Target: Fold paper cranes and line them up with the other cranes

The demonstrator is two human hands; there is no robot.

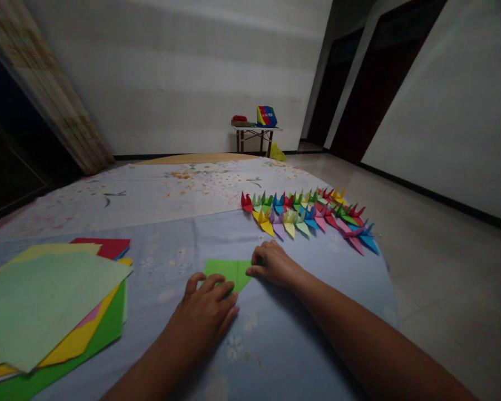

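Note:
A folded piece of green paper point(227, 268) lies flat on the blue flowered cloth, with a crease running across its right part. My left hand point(209, 303) rests over the paper's lower left part, its fingers apart and bent. At the paper's right corner, my right hand point(273, 263) pinches the edge between thumb and fingers. The fingertips of both hands hide parts of the paper's edges.
Loose coloured sheets point(54, 301) are piled on the table's left. Several folded paper cranes point(290, 223) stand in rows at the right, beyond my right hand. A small table point(256, 129) holding a colourful box point(266, 116) stands by the wall.

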